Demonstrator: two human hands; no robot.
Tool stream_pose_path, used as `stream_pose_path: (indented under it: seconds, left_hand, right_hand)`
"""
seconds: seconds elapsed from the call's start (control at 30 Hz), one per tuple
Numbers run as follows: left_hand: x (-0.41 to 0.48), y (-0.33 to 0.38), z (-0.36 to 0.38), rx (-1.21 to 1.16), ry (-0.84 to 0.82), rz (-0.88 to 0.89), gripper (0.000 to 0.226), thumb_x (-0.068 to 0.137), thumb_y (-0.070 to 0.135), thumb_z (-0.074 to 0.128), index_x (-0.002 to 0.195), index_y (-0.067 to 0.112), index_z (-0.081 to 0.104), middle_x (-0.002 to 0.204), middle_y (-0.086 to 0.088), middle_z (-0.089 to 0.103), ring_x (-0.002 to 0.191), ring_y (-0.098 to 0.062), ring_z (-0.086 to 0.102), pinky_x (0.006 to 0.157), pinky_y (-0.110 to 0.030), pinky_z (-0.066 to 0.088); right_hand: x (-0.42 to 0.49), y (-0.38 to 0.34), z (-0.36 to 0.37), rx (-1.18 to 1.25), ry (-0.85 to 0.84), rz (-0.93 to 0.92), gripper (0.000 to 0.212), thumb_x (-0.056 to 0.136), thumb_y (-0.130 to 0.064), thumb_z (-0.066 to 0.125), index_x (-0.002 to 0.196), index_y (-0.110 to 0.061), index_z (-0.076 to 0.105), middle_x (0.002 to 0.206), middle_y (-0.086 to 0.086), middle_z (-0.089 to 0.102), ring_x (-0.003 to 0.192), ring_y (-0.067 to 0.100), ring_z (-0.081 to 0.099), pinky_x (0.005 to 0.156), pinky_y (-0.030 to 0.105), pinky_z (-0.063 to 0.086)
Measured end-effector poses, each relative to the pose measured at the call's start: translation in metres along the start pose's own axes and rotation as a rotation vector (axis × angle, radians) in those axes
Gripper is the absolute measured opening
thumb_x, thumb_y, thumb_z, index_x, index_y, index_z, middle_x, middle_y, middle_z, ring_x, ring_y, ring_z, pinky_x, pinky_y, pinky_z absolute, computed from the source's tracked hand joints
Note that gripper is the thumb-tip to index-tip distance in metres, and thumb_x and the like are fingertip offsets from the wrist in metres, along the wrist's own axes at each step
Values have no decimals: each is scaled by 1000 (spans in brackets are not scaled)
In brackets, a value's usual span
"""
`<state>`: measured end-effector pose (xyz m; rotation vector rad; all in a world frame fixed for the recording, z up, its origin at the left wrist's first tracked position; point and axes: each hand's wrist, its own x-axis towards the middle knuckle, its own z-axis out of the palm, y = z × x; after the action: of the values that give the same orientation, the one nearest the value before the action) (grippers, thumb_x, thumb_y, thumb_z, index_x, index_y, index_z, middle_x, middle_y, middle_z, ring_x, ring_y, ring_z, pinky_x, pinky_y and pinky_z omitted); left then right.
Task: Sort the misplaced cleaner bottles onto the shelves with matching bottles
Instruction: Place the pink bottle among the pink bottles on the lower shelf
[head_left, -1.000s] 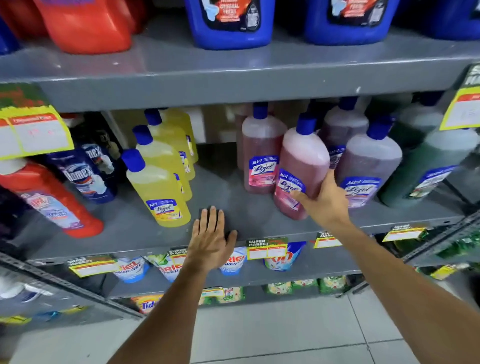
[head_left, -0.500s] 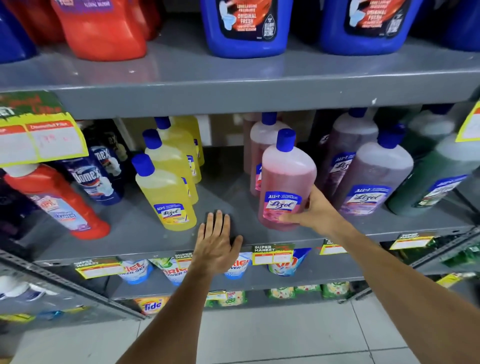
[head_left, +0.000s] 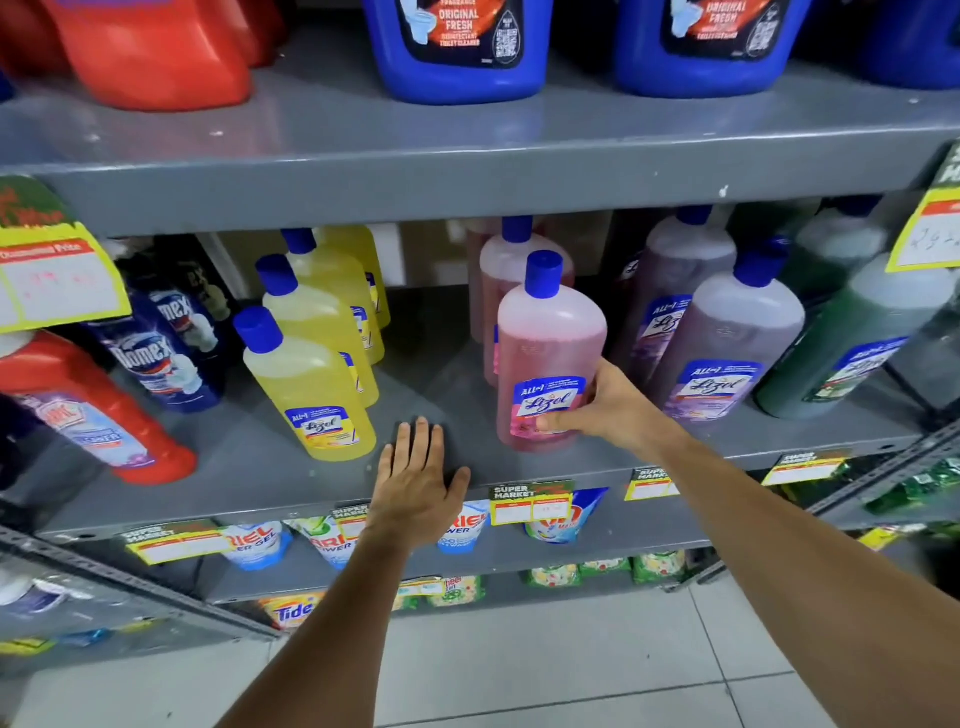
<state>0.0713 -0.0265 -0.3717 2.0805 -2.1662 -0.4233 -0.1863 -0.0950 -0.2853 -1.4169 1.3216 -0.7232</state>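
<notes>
The right hand (head_left: 605, 413), fingers wrapped around the pink translucent blue-capped cleaner bottle (head_left: 548, 353), seems to be seating it before another pink bottle (head_left: 511, 270) on the grey metal shelf (head_left: 260, 467), while the left hand (head_left: 418, 478) rests flat, fingers together; next, release it upright.

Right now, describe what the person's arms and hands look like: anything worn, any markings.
Both forearms are bare up to the frame's edge, with no sleeves in view. The left hand and the right hand wear no gloves. No rings, watch, bracelet or markings show on either hand or wrist.
</notes>
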Motion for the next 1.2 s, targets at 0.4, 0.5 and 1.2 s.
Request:
stream_pose_path:
  seconds: [0.4, 0.5, 1.2]
  left_hand:
    - [-1, -1, 0, -2, 3, 4, 75, 98, 54, 24, 155, 14, -2, 165, -7, -7, 151, -25, -13, 120, -42, -7]
    - [-2, -1, 0, -2, 13, 2, 74, 98, 54, 24, 155, 14, -2, 165, -7, -6, 151, -25, -12, 120, -43, -6]
    - [-84, 11, -60, -166, 532, 67, 70, 99, 45, 36, 155, 10, 12, 164, -9, 10, 152, -21, 4, 123, -39, 11]
  right_hand:
    - [5, 2, -3, -71, -21, -6, 61, 63, -17, 95, 111, -34, 61, 101, -10, 79, 93, 6, 75, 77, 24, 62]
    - [4, 6, -1, -72, -6, -16, 64, 64, -18, 95, 115, -32, 61, 106, -7, 78, 96, 9, 75, 86, 33, 62]
    - [-106, -2, 54, -138, 154, -69, 60, 77, -42, 82, 128, -14, 65, 116, 8, 74, 93, 10, 72, 83, 23, 56]
